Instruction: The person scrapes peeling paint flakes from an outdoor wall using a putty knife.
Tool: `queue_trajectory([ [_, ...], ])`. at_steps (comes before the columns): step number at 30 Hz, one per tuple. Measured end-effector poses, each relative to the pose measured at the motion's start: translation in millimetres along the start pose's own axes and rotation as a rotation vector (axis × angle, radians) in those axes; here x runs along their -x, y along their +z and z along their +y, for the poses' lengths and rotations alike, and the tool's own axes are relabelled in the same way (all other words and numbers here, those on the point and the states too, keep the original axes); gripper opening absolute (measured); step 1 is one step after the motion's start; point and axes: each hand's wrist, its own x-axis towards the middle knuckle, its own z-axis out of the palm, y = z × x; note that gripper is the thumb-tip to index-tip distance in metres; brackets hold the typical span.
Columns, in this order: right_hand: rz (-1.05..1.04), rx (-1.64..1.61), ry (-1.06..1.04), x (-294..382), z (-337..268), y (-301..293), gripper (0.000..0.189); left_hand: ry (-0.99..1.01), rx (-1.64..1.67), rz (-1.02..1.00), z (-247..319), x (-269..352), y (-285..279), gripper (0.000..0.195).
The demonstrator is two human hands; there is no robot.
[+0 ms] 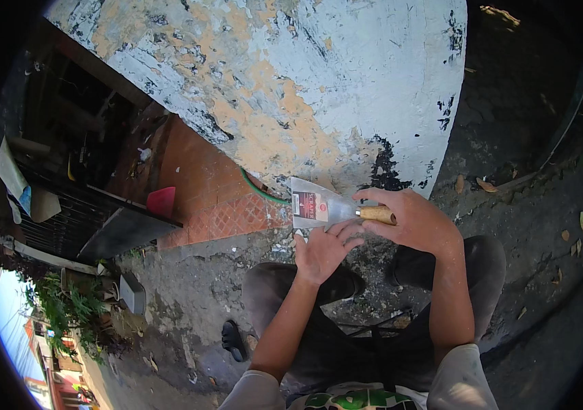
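A wide-bladed scraper [341, 207] lies level before the wall, its metal blade pointing left and bearing a red and white printed label. My right hand [419, 220] holds its wooden handle [379, 214] between thumb and fingers. Below the blade my left hand [320, 252] is spread with the palm turned up. Its fingertips reach the blade's lower edge; whether they touch it, I cannot tell. Behind the scraper stands a wall [291, 102] with flaking white paint, tan bare patches and black marks.
A green hose [260, 190] runs behind the wall's edge beside orange tiles [204, 179]. To the left are a dark metal gate [96, 220] and a red plastic object [161, 201]. A black sandal [234, 341] lies on rough concrete [184, 297]. Dry leaves [487, 185] are scattered at right.
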Motion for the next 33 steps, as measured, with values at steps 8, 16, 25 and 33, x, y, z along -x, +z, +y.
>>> queue_trajectory([
  [8,0.200,-0.015,-0.185,-6.9,-25.7,-6.2,0.033,-0.036,-0.141,-0.063,6.4,3.2,14.8,0.113],
  [16,0.938,-0.877,-0.145,-37.2,22.8,52.4,0.028,-0.083,-0.204,-0.041,4.6,-4.7,21.0,0.115],
  [25,1.062,-0.773,-0.097,-38.5,24.3,40.8,0.024,-0.036,-0.147,0.014,2.2,-3.7,9.7,0.106],
  [33,0.668,0.086,-0.265,-31.2,109.0,85.9,0.017,-0.072,-0.265,0.164,-9.5,-12.0,2.9,0.091],
])
